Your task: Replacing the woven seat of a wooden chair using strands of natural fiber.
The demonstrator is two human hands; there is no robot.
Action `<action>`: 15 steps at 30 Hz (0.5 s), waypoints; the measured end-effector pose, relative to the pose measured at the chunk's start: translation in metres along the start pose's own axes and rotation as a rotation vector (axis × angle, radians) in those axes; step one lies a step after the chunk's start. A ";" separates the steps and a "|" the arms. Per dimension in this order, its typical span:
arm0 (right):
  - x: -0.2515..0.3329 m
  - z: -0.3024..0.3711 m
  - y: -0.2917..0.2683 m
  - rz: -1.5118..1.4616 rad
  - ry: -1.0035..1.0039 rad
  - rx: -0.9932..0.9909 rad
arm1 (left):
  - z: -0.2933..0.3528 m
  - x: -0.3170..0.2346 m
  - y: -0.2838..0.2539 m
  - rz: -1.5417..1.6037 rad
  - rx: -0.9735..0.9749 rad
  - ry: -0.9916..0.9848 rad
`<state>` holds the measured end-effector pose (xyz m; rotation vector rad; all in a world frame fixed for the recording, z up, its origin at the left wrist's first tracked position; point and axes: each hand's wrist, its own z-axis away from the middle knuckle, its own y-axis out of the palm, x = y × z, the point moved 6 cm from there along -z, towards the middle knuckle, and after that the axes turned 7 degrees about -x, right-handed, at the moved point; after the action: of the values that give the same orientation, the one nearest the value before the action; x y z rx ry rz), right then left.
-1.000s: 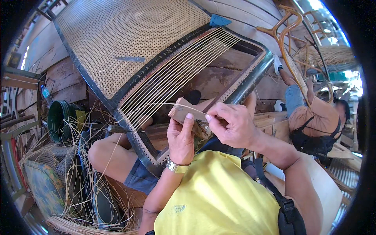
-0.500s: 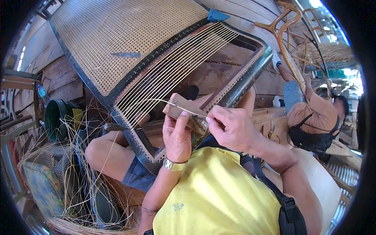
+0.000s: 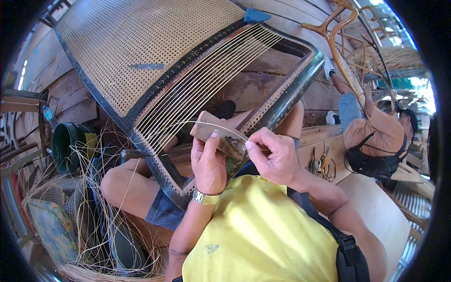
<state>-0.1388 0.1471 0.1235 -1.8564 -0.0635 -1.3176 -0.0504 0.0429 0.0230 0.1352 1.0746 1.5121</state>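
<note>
My left hand [image 3: 209, 164] grips a small wooden block [image 3: 206, 128], thumb lying on its top. A thin pale cane strand [image 3: 186, 122] runs over the block from the strung frame. My right hand [image 3: 276, 157] is closed, pinching that strand just right of the block. Across my lap rests a dark wooden frame [image 3: 282, 104] with rows of small holes along its edges. Parallel cane strands [image 3: 206, 77] span its near opening, while the far section carries a finished woven cane panel [image 3: 155, 35].
On the woven panel lies a flat metal strip [image 3: 147, 66]; a blue wedge [image 3: 256, 16] sits on the frame. Loose cane [image 3: 123, 221] and a green bucket [image 3: 65, 148] are at left. Right are hand tools [image 3: 322, 163] and another person [image 3: 376, 136] beside a bent rattan frame [image 3: 337, 35].
Both hands and the block have shifted slightly left. The strand still crosses the block into my right hand's pinch. Tools at right are more exposed to view.
</note>
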 end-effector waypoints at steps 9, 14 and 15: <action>0.005 0.001 -0.001 -0.002 0.008 0.028 | -0.001 0.003 -0.004 0.000 0.004 0.000; -0.003 0.004 0.002 0.016 -0.015 0.046 | -0.001 0.002 -0.001 0.008 -0.001 -0.023; -0.004 0.005 0.003 0.016 -0.012 0.065 | -0.001 0.002 -0.002 0.005 -0.001 -0.013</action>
<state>-0.1352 0.1496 0.1181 -1.8061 -0.0961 -1.2791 -0.0502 0.0434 0.0204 0.1466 1.0641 1.5145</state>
